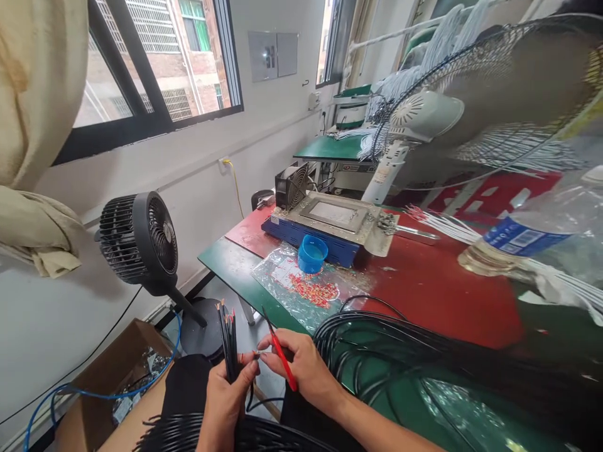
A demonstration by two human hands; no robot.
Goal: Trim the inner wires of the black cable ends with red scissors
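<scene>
My left hand (228,389) is closed round a bundle of black cables (227,345), which stand up out of the fist with bare copper and a bit of red at their ends. Between its thumb and forefinger is a cable end with a small orange-red wire. My right hand (301,361) has its thumb and forefinger pinched at that same end, touching the left fingertips. Across its fingers lie red-handled tweezers (281,355), dark tips pointing up and away. Exactly what the right fingertips grip is too small to make out.
More black cable lies over my lap and in a large coil (358,351) on the table at right. Beyond are small red and yellow pieces on a plastic bag (268,276), a blue cup (311,256), a blue heating plate (325,245), a bottle (532,226) and fans (141,242).
</scene>
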